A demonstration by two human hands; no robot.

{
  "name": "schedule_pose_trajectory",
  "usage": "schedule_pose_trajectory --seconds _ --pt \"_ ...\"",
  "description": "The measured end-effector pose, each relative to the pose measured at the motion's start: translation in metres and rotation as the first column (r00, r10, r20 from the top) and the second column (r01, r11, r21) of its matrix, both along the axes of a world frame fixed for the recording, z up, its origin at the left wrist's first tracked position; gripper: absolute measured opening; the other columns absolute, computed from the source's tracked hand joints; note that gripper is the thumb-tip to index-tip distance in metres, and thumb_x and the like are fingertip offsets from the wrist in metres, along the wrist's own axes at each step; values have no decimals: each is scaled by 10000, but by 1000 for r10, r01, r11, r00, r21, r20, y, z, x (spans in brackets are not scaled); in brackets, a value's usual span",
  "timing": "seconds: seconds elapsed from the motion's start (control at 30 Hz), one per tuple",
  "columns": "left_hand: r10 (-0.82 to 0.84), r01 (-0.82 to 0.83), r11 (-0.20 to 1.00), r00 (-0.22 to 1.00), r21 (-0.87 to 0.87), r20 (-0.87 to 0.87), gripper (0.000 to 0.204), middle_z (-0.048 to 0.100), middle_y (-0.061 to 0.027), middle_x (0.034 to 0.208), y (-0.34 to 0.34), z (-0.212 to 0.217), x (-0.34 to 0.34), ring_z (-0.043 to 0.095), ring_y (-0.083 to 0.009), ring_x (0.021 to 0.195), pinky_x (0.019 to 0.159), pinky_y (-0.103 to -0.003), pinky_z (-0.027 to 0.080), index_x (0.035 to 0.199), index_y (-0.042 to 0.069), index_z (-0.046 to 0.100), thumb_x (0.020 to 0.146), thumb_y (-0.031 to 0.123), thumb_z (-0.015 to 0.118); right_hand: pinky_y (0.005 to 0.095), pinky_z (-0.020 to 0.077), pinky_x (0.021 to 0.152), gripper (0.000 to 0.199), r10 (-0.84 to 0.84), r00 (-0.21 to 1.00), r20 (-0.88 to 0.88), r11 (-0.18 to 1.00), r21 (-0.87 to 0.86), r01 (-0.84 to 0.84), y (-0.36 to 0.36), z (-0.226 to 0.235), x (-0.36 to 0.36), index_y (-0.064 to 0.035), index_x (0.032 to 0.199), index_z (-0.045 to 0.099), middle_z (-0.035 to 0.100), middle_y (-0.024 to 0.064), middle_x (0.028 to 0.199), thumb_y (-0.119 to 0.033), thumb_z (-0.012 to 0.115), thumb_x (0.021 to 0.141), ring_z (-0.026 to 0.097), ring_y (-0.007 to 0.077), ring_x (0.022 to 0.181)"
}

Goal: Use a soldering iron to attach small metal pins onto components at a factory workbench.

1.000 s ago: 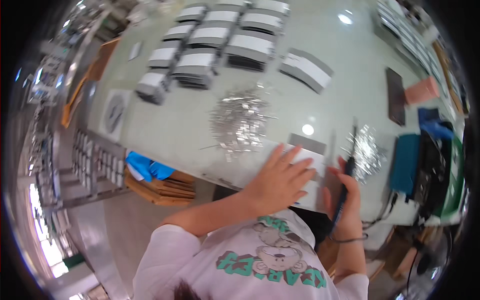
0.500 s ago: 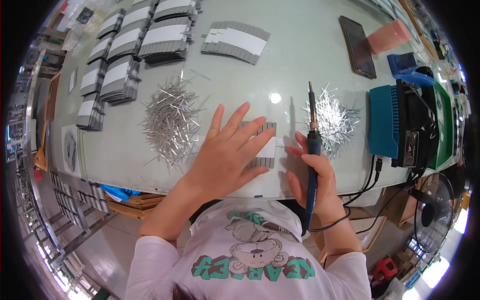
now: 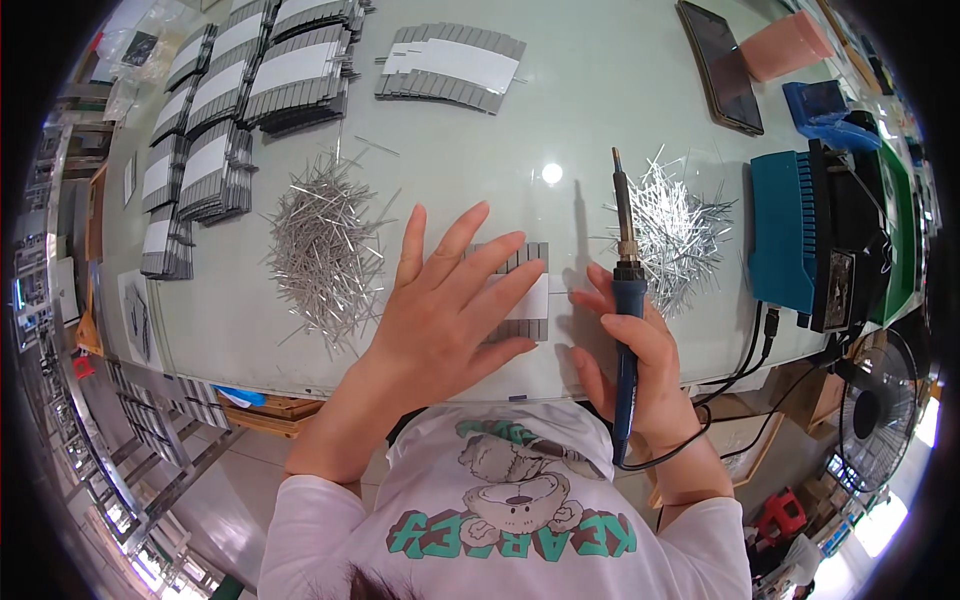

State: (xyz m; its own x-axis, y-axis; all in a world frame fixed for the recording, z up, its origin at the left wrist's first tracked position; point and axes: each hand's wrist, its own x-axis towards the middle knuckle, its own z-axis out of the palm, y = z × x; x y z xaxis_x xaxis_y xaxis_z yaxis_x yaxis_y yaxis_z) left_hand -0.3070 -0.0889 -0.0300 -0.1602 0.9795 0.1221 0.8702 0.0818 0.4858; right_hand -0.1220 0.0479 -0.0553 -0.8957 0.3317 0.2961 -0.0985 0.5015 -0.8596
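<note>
My left hand lies with its fingers spread over a small flat piece with grey strips and a white middle band. Most of that piece is hidden under the palm and fingers; its right end shows. To the right, my right hand is closed around a soldering iron with a dark blue handle, its metal tip pointing away from me. The thumb and fingertips of this hand are near the piece's right end, where a thin metal lead seems to stick out.
Piles of thin metal pins lie left and right. Banded grey stacks fill the far left, with another stack at the far middle. A phone, a pink cup and a teal soldering station stand right.
The view has shifted slightly, so the things on the table sit a little differently in it. Both hands and the soldering iron keep nearly the same pose.
</note>
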Motion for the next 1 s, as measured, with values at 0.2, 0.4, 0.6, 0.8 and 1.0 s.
schedule_pose_trajectory --seconds 0.2,0.4,0.6,0.8,1.0 --pt "3 -3 1000 1000 0 5 623 497 -68 1326 0 -2 -1 363 -344 1316 1091 -604 133 1235 131 560 688 339 773 467 478 927 553 15 1000 11 1000 6 -15 0 -1 2 -122 1248 363 415 309 1328 61 610 788 528 407 1164" --pt "1 -1 1000 1000 16 10 621 492 -68 1336 -1 -4 0 361 -339 1319 1095 -595 130 1249 138 550 705 352 759 495 443 958 462 -5 1000 -18 995 -97 4 -3 -3 13 -122 1230 363 389 293 1358 -18 605 850 528 405 1165" --pt "-3 3 1000 1000 30 11 611 498 -70 1323 -4 -9 0 372 -336 1310 1100 -581 124 1255 138 535 727 369 737 492 470 906 639 -306 934 -183 944 -187 273 -3 6 47 -91 1207 422 644 189 925 -634 435 869 667 303 750" --pt "1 0 999 1000 48 -10 619 504 -67 1312 -1 -7 -2 385 -332 1300 1097 -577 134 1255 140 533 721 375 739 332 454 659 669 -444 892 -86 896 -32 443 1 39 62 25 1053 573 583 139 796 -614 477 879 559 216 708" --pt "9 -8 999 1000 43 -16 621 504 -64 1311 -2 -9 -1 393 -326 1293 1092 -584 142 1260 149 530 721 376 740 334 473 593 356 -301 949 -94 940 141 312 4 52 44 28 891 597 571 130 701 -325 581 857 569 254 636"
